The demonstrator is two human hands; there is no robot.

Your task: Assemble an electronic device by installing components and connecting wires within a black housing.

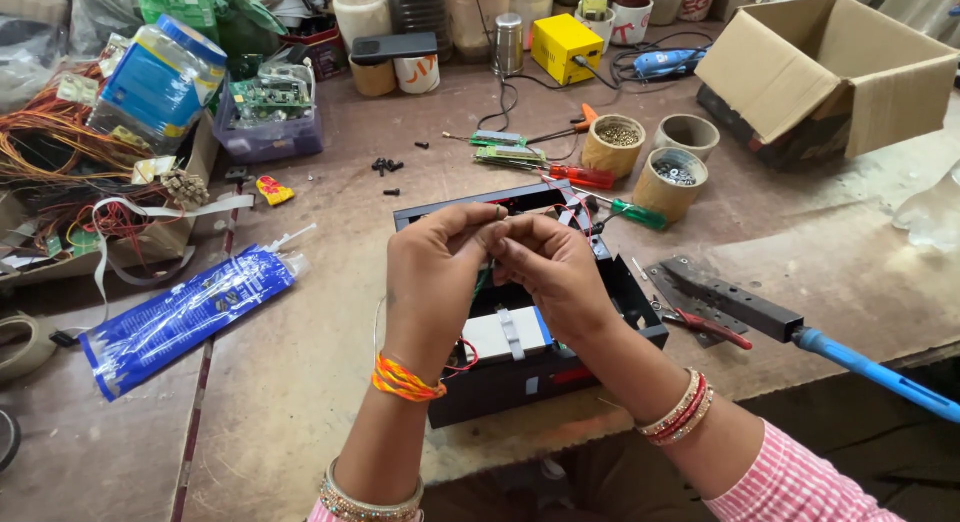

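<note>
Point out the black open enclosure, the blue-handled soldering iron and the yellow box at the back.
black open enclosure [632, 300]: head view, on its right wall.
blue-handled soldering iron [880, 374]: head view, middle of the blue handle.
yellow box [560, 44]: head view, on its top face.

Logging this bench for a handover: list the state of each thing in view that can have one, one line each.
Black metal open-topped case: lid off, white block and wires exposed inside.
Left hand: grip pinched shut on something too small to tell, above the case.
Right hand: fingertips pinched against the left's.
Brown cardboard box: on its side, flaps open.
Blue plastic pouch: lying flat.
Cardboard tube cups: upright, open-topped.
</note>
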